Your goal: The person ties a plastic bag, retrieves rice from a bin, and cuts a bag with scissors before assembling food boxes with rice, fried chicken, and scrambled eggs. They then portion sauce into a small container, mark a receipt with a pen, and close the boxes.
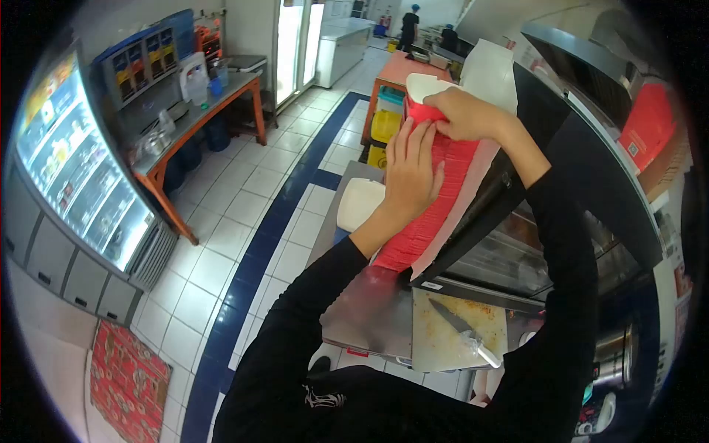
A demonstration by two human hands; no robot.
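A long nested stack of red paper cartons (443,184) with white insides slants away from me above the counter. My left hand (410,173) lies over the stack, its fingers stretched out and touching the red cartons close to the far end. My right hand (473,117) is closed around the rim of the red-and-white carton (422,87) at that far end; its fingertips are partly hidden. Behind the right wrist stands a white carton-like piece (490,74).
A knife (450,317) lies on a stained cutting board (428,351) near my body. A white-lidded container (362,203) sits left of the stack. To the right is a dark glass-fronted appliance (502,251). Beyond the tiled floor (244,184) stand an orange-legged table (247,85) and people (410,29).
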